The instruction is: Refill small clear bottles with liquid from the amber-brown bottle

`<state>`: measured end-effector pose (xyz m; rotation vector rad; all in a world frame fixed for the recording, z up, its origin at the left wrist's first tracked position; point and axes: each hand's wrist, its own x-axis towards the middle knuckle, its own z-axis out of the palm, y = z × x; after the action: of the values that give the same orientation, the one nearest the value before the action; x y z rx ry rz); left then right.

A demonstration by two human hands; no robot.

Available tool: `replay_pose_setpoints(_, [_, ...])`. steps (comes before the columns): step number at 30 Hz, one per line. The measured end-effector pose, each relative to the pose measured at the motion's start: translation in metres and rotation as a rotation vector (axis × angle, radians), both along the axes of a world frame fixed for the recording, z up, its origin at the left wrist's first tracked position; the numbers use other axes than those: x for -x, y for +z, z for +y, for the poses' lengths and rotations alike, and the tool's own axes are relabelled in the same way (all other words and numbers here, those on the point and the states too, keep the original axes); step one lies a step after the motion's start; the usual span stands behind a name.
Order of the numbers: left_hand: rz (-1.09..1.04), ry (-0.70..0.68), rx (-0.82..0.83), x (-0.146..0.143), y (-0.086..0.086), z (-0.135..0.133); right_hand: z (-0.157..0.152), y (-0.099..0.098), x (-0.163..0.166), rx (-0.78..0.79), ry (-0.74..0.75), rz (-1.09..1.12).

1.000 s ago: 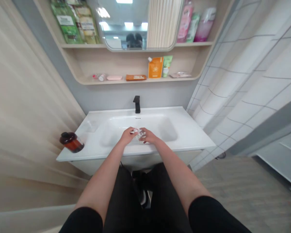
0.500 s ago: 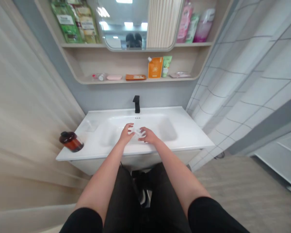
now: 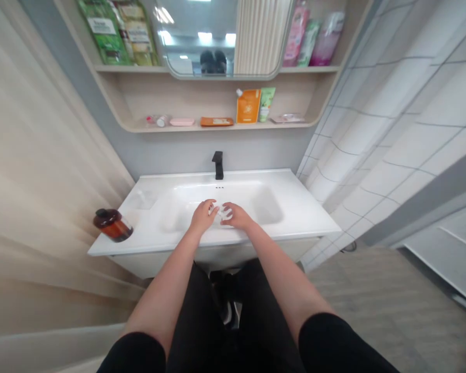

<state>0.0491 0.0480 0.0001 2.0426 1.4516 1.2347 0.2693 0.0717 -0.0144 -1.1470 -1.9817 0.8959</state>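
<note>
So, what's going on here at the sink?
Someone has both bare hands over the sink, the left hand and right hand close together. A small, clear or whitish thing is at their fingers, too small to tell what it is or which hand bears its weight. The black tap stands behind them, a brown bottle sits at the counter's left end, and an orange pouch stands upright on the shelf above.

Small translucent whitish object [image 3: 224, 212]: too blurred to identify. Rounded grey-rimmed mirror [image 3: 196, 49]: top cut off by view's upper edge.
</note>
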Motion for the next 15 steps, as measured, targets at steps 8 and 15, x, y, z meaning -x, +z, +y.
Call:
replay_pose_setpoints(8, [0.016, -0.025, 0.033, -0.0025, 0.0024, -0.0022, -0.0015, 0.0016, 0.0003, -0.04, -0.027, -0.052])
replay_pose_setpoints(15, [0.107, 0.039, 0.089, -0.0037, 0.0025, -0.0034, -0.0017, 0.0003, 0.0006, -0.084, -0.052, -0.084])
